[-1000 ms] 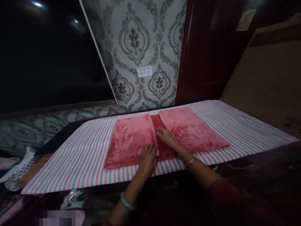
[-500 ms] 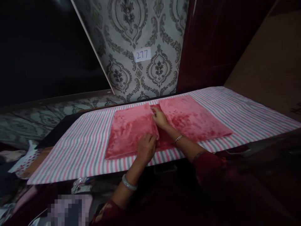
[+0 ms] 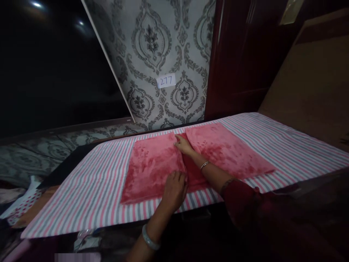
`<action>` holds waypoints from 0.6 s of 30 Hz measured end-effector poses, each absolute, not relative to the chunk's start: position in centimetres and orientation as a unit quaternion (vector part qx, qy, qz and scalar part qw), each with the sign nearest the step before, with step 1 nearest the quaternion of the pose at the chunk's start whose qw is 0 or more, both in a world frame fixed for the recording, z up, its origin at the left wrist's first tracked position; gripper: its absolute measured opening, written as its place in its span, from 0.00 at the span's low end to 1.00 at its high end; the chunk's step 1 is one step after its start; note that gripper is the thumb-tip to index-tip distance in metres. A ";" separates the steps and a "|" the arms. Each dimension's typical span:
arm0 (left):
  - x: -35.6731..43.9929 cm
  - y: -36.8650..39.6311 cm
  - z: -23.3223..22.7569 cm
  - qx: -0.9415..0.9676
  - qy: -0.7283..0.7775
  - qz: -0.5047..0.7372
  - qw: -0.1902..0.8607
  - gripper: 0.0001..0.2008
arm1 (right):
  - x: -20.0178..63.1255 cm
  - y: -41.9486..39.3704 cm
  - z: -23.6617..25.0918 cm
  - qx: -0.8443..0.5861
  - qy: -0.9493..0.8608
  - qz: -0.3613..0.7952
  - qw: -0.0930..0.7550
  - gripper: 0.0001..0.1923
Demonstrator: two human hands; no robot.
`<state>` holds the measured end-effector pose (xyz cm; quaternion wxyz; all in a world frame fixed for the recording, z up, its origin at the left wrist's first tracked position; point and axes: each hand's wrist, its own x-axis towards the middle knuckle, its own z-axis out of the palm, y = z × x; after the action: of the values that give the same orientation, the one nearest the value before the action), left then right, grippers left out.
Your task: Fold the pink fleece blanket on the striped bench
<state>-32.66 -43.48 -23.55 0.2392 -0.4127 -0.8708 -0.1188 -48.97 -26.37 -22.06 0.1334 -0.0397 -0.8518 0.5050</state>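
A pink plush cloth (image 3: 152, 167) lies folded, its left and right panels turned in towards the middle. Between the panels shows a strip of darker red (image 3: 193, 171). At the near end of the left panel's inner edge, my left hand (image 3: 176, 187) is closed with curled fingers on the fabric. My right hand (image 3: 184, 145) reaches across the strip and pinches the same edge near its far corner. Part of the strip is hidden under my right forearm. The right panel (image 3: 226, 149) lies flat, touched by neither hand.
Striped fabric (image 3: 100, 178) covers the table under the cloth. Behind it are a patterned wall with a "277" paper (image 3: 166, 80), a dark screen (image 3: 60, 65) and a red-brown panel (image 3: 237, 65). Cardboard (image 3: 313, 80) stands at right; clutter lies at lower left.
The view has tilted up, so everything sits lower in the picture. Both hands stay on the left panel's inner edge, and the fold looks much the same.
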 end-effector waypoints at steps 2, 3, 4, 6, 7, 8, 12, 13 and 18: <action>-32.7 -43.2 -24.0 -0.407 -0.873 -0.105 0.247 0.11 | -50.6 -26.6 -21.7 -0.055 -0.833 0.538 0.115 0.31; -32.7 -43.1 -24.3 -0.404 -0.875 -0.099 0.248 0.10 | -51.4 -26.7 -21.6 -0.062 -0.824 0.554 0.107 0.30; -32.6 -43.0 -24.6 -0.402 -0.876 -0.093 0.251 0.10 | -52.2 -26.8 -21.4 -0.068 -0.814 0.568 0.100 0.28; -32.5 -43.0 -25.3 -0.400 -0.873 -0.088 0.264 0.10 | -53.7 -27.0 -21.2 -0.078 -0.798 0.591 0.086 0.25; -32.4 -43.1 -25.6 -0.400 -0.872 -0.089 0.268 0.11 | -54.4 -27.1 -21.1 -0.082 -0.792 0.600 0.081 0.24; -32.4 -43.2 -25.8 -0.399 -0.872 -0.093 0.268 0.12 | -55.1 -27.2 -21.0 -0.085 -0.786 0.607 0.078 0.23; -32.1 -43.5 -26.3 -0.399 -0.880 -0.095 0.241 0.18 | -57.5 -27.5 -20.8 -0.094 -0.780 0.613 0.082 0.20; -32.1 -43.6 -26.4 -0.402 -0.880 -0.095 0.235 0.18 | -58.0 -27.5 -20.9 -0.097 -0.783 0.608 0.084 0.19; -32.3 -43.2 -28.1 -0.366 -0.876 -0.176 0.260 0.22 | -59.0 -27.3 -21.4 -0.115 -0.819 0.556 0.085 0.14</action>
<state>-32.25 -43.17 -28.12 0.2598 -0.3661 -0.8761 -0.1759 -59.03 -27.32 -21.42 0.0847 -0.1154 -0.8189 0.5559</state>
